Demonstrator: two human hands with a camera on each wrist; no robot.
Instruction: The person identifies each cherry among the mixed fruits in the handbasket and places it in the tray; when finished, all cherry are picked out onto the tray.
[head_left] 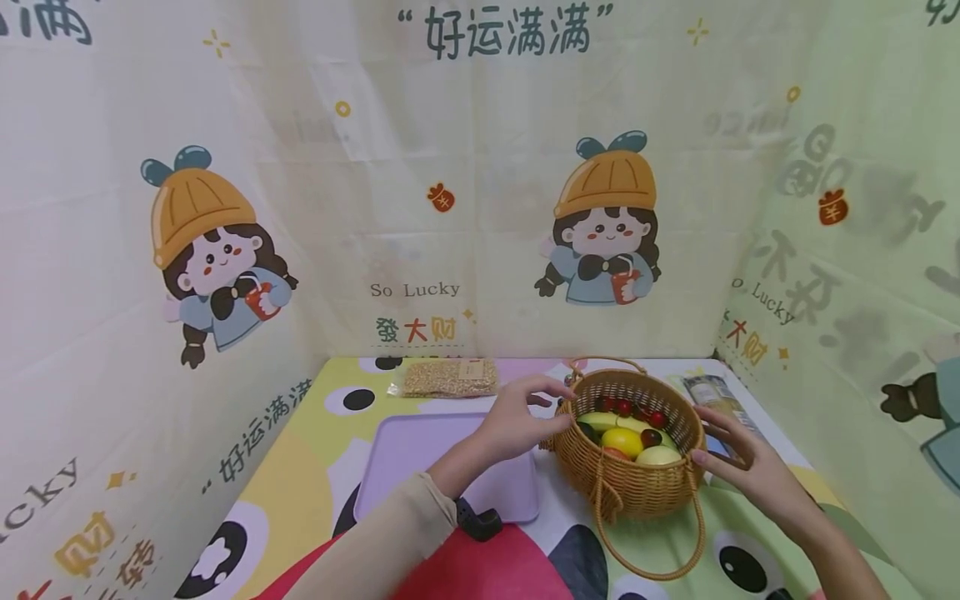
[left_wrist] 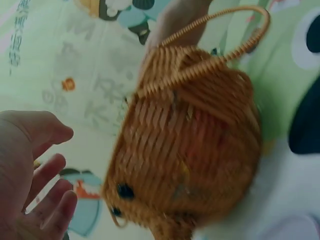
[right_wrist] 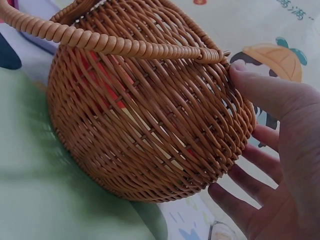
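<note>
A woven wicker basket [head_left: 637, 487] stands on the table at the right, its two looped handles folded outward. Inside it lie a yellow lemon [head_left: 622, 442], a pale round fruit [head_left: 658, 455], red cherries [head_left: 657, 419] and other fruit. Beside the basket's left rim is my left hand [head_left: 529, 417], its fingers loosely bent; in the left wrist view a gap separates this hand [left_wrist: 37, 175] from the wicker. My right hand [head_left: 750, 458] touches the basket's right side. In the right wrist view its thumb [right_wrist: 245, 75] lies by the handle joint, and the extended fingers rest along the wall.
A lilac tray [head_left: 420, 467] lies left of the basket. Behind it is a clear bag of pale grains [head_left: 446, 379]. Another printed packet [head_left: 712, 396] lies behind the right hand. Printed cloth walls [head_left: 480, 167] enclose the table's back and sides.
</note>
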